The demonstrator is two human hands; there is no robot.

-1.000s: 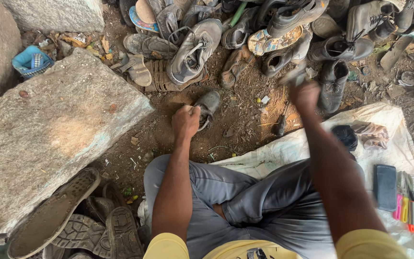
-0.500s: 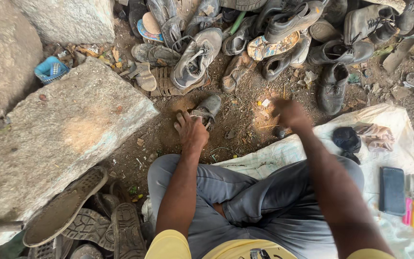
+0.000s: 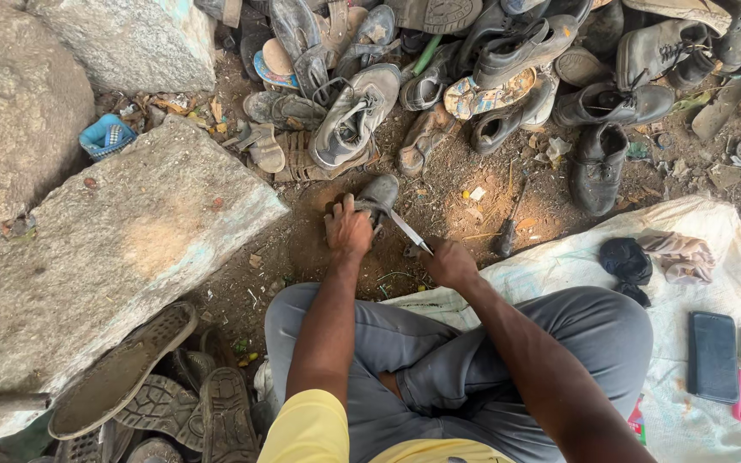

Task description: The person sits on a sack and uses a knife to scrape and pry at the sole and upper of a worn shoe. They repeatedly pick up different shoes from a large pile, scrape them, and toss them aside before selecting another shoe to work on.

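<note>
Grey shoe (image 3: 377,197) on bare dirt near the far shoe pile (image 3: 473,60), pinned under the left hand's (image 3: 347,230) closed fingers, while the right hand (image 3: 449,261) grips a blade (image 3: 410,232) whose slip could likely cut those fingers.

My trousers (image 3: 473,360): grey. My shirt (image 3: 319,429): yellow. Shoe (image 3: 376,195) under my left hand (image 3: 349,231): dark grey. Basket (image 3: 106,135), upper left: blue. Sheet (image 3: 696,283), right: white. Phone (image 3: 713,356), lower right: black.
</note>
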